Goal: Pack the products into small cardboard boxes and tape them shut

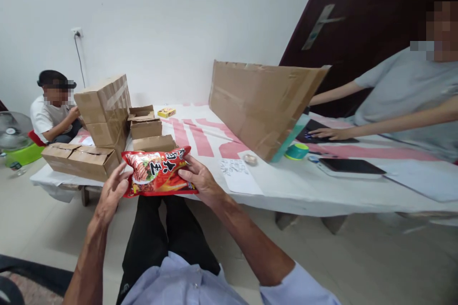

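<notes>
A red, glossy food packet [161, 171] with large dark characters and a picture of food is held up in front of me, just off the near edge of the table. My left hand [112, 190] grips its left end, thumb in front and fingers behind. At its right end my right hand [200, 181] holds it, the thumb lying on the front face. Fingers behind the packet are hidden. Right behind it on the table sits a small cardboard box [154, 143].
Stacked cardboard boxes [107, 109] and a long box [82, 159] stand on the left. A big cardboard panel [265, 105] stands mid-table. Rightward are tape [296, 151], a written sheet [241, 176] and a dark-screened device [350, 167]. One person sits left; another works at right.
</notes>
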`<state>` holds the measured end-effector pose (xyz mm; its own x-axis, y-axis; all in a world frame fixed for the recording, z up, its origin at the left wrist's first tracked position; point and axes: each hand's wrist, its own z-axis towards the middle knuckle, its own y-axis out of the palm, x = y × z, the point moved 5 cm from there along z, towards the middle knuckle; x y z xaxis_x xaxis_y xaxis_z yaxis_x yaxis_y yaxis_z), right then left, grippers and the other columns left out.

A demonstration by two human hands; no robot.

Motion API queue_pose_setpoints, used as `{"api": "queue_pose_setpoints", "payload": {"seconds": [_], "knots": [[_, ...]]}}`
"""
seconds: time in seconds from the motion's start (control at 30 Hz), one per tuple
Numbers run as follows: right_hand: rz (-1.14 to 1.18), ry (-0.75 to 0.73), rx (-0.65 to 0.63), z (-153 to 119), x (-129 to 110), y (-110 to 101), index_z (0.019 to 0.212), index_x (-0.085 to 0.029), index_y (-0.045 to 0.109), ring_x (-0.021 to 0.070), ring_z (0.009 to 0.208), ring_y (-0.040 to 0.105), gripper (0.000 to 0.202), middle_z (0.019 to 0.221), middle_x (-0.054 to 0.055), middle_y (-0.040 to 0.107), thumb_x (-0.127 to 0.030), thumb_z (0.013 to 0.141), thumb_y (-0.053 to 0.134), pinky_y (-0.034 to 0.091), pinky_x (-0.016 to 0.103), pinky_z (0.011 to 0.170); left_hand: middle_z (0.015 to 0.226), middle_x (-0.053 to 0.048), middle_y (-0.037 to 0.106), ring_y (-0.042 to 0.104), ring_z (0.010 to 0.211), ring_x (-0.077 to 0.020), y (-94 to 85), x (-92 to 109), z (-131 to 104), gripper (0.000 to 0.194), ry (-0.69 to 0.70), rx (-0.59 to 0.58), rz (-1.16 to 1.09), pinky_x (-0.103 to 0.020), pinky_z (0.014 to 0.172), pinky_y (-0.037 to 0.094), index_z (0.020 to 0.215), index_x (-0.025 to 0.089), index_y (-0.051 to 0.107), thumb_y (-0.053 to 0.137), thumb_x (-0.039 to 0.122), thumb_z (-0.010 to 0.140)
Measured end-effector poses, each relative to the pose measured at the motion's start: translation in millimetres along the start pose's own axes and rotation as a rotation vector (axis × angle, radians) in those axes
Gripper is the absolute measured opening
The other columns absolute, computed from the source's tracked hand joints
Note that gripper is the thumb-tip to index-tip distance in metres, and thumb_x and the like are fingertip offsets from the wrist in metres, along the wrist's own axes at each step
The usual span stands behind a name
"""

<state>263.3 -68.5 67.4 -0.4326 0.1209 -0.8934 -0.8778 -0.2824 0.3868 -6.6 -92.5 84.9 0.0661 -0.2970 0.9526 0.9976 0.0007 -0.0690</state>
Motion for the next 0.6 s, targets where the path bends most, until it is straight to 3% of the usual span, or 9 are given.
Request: {"api": "queue_pose_setpoints", "payload": {"seconds": [0.1,0.23,0.3,0.43,0.53,0.6], "knots": [[-0.069,-0.082,-0.004,9,-15,6,0.132,-0.029,0.071,0.0314,0.127,0.072,0.067,0.132,0.007,0.078,-0.048,0.072,0.093,0.061,0.047,0.109,0.123,-0.015,0.080,0.080,0.100,-0.0345,16.9,6,10,0.076,-0.094,-0.042,-0.164,-0.035,0.071,0.068,0.129,0.017,0.075,0.096,0.057,0.069],[-0.134,-0.242,0.008,39,-40,13,0.137,-0.027,0.069,0.0301,0.130,0.070,0.074,0.137,0.007,0.076,-0.052,0.072,0.093,0.060,0.047,0.112,0.110,-0.008,0.082,0.079,0.087,-0.0234,24.4,37,43,0.059,0.064,0.076,-0.258,-0.032,0.077,0.069,0.113,0.018,0.080,0.100,0.048,0.067],[-0.140,-0.269,0.035,58,-39,10,0.134,-0.025,0.070,0.0292,0.127,0.072,0.074,0.134,0.008,0.078,-0.054,0.071,0.094,0.059,0.047,0.112,0.107,-0.007,0.082,0.078,0.082,-0.0206,24.1,35,62,0.060,0.092,0.096,-0.257,-0.028,0.069,0.067,0.113,0.017,0.079,0.101,0.047,0.065],[-0.141,-0.117,0.044,83,0,-3,0.116,-0.021,0.076,0.0292,0.114,0.078,0.067,0.119,0.008,0.083,-0.059,0.065,0.095,0.061,0.048,0.108,0.099,-0.007,0.081,0.075,0.074,-0.0192,21.2,-9,79,0.068,-0.078,0.084,-0.237,-0.024,0.053,0.061,0.109,0.014,0.078,0.103,0.047,0.056],[-0.133,-0.010,0.052,83,32,-15,0.111,-0.020,0.078,0.0296,0.106,0.080,0.068,0.110,0.009,0.084,-0.059,0.060,0.098,0.064,0.049,0.103,0.095,-0.009,0.081,0.077,0.072,-0.0216,19.5,-42,74,0.068,-0.185,0.066,-0.238,-0.027,0.052,0.062,0.105,0.012,0.078,0.104,0.045,0.052],[-0.125,0.020,0.060,80,44,-21,0.111,-0.020,0.078,0.0292,0.102,0.081,0.069,0.108,0.009,0.085,-0.058,0.058,0.099,0.064,0.048,0.100,0.094,-0.010,0.081,0.077,0.071,-0.0223,19.1,-53,69,0.068,-0.207,0.057,-0.246,-0.028,0.053,0.063,0.104,0.012,0.077,0.104,0.044,0.051]]}}
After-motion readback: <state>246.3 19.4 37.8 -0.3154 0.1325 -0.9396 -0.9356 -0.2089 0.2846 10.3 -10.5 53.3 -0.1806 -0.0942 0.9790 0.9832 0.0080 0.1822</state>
